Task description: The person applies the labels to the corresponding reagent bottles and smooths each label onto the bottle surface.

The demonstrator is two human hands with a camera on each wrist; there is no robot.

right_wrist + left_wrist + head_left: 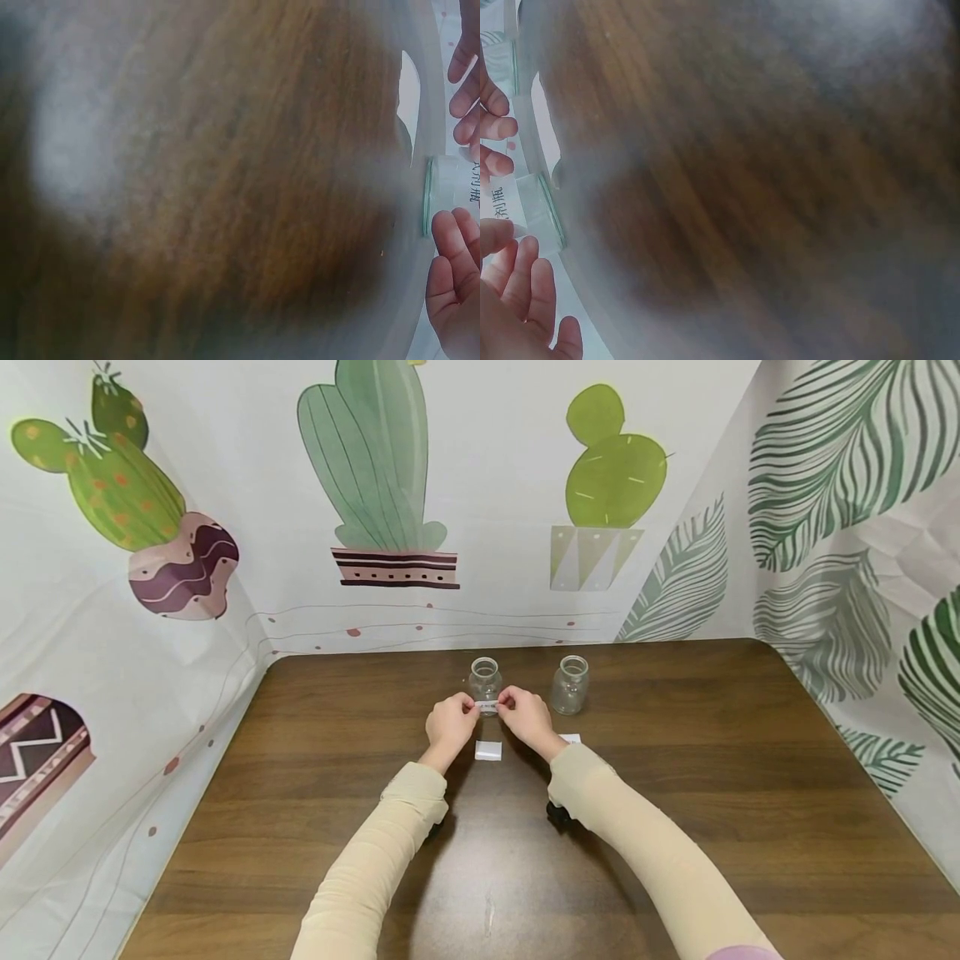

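A clear glass jar (pixel 485 677) stands open-topped at the back of the table. Across its lower front runs a small white label (pixel 487 706) with black printed characters. My left hand (pixel 451 725) pinches the label's left end between thumb and fingertips. At the other end, my right hand (pixel 528 718) pinches it the same way, so the strip spans both hands at the glass. The left wrist view shows characters on the label (pixel 501 204) close against the jar (pixel 544 214). In the right wrist view, the jar's base (pixel 429 196) sits between the two hands.
A second clear glass jar (pixel 572 687), also without a lid, stands to the right. A white paper piece (pixel 488 751) lies in front of the hands. Another white slip (pixel 572 739) is partly hidden by my right wrist. A patterned cloth backdrop (pixel 510 618) rises behind the table.
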